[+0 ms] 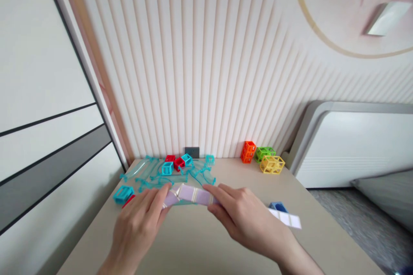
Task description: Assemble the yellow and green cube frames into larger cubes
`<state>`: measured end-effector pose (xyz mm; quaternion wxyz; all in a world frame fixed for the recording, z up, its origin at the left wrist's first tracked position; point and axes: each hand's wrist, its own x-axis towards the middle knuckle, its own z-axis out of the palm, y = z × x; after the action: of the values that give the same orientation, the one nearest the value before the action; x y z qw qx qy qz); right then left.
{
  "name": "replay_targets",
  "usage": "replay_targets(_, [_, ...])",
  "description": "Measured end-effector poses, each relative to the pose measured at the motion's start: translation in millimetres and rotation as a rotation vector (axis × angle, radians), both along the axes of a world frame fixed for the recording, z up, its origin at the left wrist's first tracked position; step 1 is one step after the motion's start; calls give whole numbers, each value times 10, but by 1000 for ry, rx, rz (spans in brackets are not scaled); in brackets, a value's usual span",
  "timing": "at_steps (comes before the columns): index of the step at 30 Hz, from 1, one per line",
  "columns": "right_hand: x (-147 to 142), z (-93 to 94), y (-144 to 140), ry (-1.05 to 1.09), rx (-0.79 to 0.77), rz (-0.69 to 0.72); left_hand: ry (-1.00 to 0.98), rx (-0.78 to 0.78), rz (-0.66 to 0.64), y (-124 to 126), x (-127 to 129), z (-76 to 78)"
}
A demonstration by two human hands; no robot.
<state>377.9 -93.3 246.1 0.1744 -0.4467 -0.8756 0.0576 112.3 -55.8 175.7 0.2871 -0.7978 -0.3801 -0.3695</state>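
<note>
Both hands pinch one pale strip just above the table.
Left hand (137, 223) grips strip (190, 194) at its left end, right hand (241, 217) at its right; long axis runs left-right, roughly level. 2nd strip (285, 218) lies flat by right wrist. Far edge: 3 cage cubes — orange (248, 152), green (265, 153), yellow (272, 164).

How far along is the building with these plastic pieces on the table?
Early, by the look of it. Done: three cube frames, orange, green and yellow, stand together. In hand: left hand and right hand hold a pale strip. Left: clear blue pieces lie loose behind.
</note>
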Motion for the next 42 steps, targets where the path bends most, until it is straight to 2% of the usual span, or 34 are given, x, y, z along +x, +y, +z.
replay_targets(3, [-171, -70, 276, 49, 172, -122, -178, -38, 247, 143, 194, 126])
replay_targets(5, [-261, -183, 456, 93, 284, -203, -339, -151, 284, 258, 305, 208])
replay_targets(7, [-305, -293, 605, 124, 382, -239, -473, -311, 173, 369, 361, 285])
replay_targets(10, [-293, -409, 759, 181, 500, -229, -565, -490, -43, 493, 351, 356])
replay_targets(12, [-257, -455, 837, 224, 565, -256, -587, -516, -91, 556, 325, 354])
replay_targets(14, [-212, -491, 915, 253, 605, -296, -599, -455, -74, 623, 320, 315])
replay_targets(19, [-118, -558, 1072, 248, 541, -269, -504, -211, -1, 830, 457, 175])
replay_targets(22, [-111, -555, 1066, 305, 390, -251, -490, -103, 0, 905, 599, 130])
replay_targets(24, [-117, -528, 1038, 406, 254, -234, -527, -106, -44, 914, 682, 129])
replay_targets(26, [-108, -489, 1017, 515, 138, -223, -585, -208, -114, 888, 734, 146])
replay_targets(29, [-53, -425, 1004, 590, 30, -223, -674, -485, -219, 803, 727, 182])
replay_targets(31, [-15, -389, 989, 535, -10, -199, -717, -717, -299, 740, 676, 201])
replay_targets(33, [-3, -370, 962, 397, -20, -117, -750, -976, -354, 694, 617, 216])
replay_targets(35, [-20, -375, 937, 258, 1, -38, -765, -1134, -364, 673, 573, 240])
replay_targets(36, [-32, -386, 933, 214, 22, -10, -768, -1147, -356, 671, 556, 257])
replay_targets(38, [-46, -418, 952, 173, 89, 0, -781, -1054, -316, 682, 523, 296])
replay_targets(40, [-30, -453, 1005, 152, 187, -45, -826, -933, -245, 707, 478, 328])
replay_targets(42, [7, -479, 1065, 130, 293, -123, -903, -887, -186, 741, 430, 336])
